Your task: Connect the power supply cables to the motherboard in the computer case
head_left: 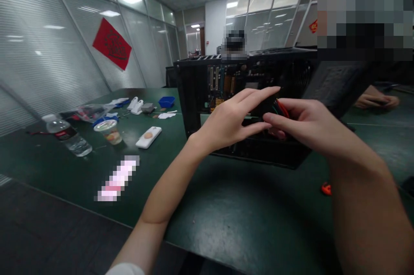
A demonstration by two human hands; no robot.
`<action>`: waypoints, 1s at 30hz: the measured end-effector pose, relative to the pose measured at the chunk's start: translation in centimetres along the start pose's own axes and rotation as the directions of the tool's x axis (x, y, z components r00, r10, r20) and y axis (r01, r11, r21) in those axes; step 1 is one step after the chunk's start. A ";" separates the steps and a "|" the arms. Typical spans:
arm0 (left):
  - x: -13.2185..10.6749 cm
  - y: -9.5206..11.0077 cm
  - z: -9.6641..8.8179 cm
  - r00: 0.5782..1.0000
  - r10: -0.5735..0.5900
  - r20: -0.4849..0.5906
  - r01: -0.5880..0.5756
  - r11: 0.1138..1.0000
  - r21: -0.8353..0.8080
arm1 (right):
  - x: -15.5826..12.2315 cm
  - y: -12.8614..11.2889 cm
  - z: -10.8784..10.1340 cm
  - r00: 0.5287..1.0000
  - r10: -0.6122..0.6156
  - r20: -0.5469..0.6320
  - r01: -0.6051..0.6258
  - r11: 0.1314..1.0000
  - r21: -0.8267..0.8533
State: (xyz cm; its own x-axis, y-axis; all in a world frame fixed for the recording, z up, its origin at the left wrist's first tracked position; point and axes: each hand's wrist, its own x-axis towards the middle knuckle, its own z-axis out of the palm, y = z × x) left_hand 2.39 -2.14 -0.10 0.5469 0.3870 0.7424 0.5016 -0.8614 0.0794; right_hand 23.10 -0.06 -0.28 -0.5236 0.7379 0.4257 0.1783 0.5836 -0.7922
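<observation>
A black computer case [186, 93] stands on the green table with its side off, showing the motherboard [228, 78] and its slots. My right hand [304, 119] is closed on a bundle of coloured cables [282, 109], red and green among them, in front of the case's opening. Beside it, my left hand [233, 115] has its fingers stretched out and apart, the thumb and index finger reaching toward the cables. Whether the left fingertips touch the cables I cannot tell. The lower part of the case interior is hidden behind both hands.
On the green table [223, 219] to the left are a water bottle [69, 137], a lidded cup [109, 131], a white phone [148, 137] and a blue tray [166, 102]. An orange object [326, 188] lies at right. Another person's hands [377, 99] rest beyond the case.
</observation>
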 end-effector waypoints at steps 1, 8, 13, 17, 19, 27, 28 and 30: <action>-0.1 -0.1 0.1 1.000 -0.002 0.000 0.002 1.000 0.012 | 0.0 0.0 0.1 1.000 0.003 -0.006 -0.003 1.000 0.003; -0.3 -0.6 -0.2 0.991 -0.038 0.131 0.006 0.971 0.239 | 0.2 0.3 0.3 0.998 0.031 0.053 -0.031 1.000 0.004; -0.3 -0.6 -0.6 0.971 -0.038 0.236 -0.053 0.929 0.366 | 0.2 0.7 0.0 0.989 0.077 0.129 -0.077 0.997 -0.010; -0.2 -0.8 -0.8 0.977 -0.008 0.215 -0.076 0.922 0.380 | 0.2 0.7 0.0 0.983 0.121 0.139 -0.122 0.993 -0.006; -0.2 -0.9 -0.8 0.981 0.020 0.195 -0.092 0.927 0.364 | 0.2 0.5 0.0 0.982 0.119 0.148 -0.119 0.993 -0.007; -0.1 -1.4 -0.6 0.978 0.098 0.185 -0.167 0.900 0.403 | -0.2 -0.2 -0.1 0.967 0.088 0.240 -0.086 0.996 -0.021; -0.1 -1.4 -0.6 0.977 0.103 0.187 -0.173 0.897 0.407 | -0.3 -0.2 -0.1 0.966 0.086 0.244 -0.082 0.996 -0.029; -0.1 -1.3 -0.6 0.976 0.109 0.187 -0.179 0.891 0.416 | -0.3 -0.1 -0.2 0.965 0.073 0.253 -0.064 0.997 -0.042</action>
State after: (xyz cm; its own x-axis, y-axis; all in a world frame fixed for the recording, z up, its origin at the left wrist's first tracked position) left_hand 1.22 -1.23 0.11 0.7137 0.3455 0.6093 0.6284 -0.7002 -0.3389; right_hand 23.38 -0.29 -0.27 -0.7033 0.6683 0.2425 0.2464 0.5491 -0.7986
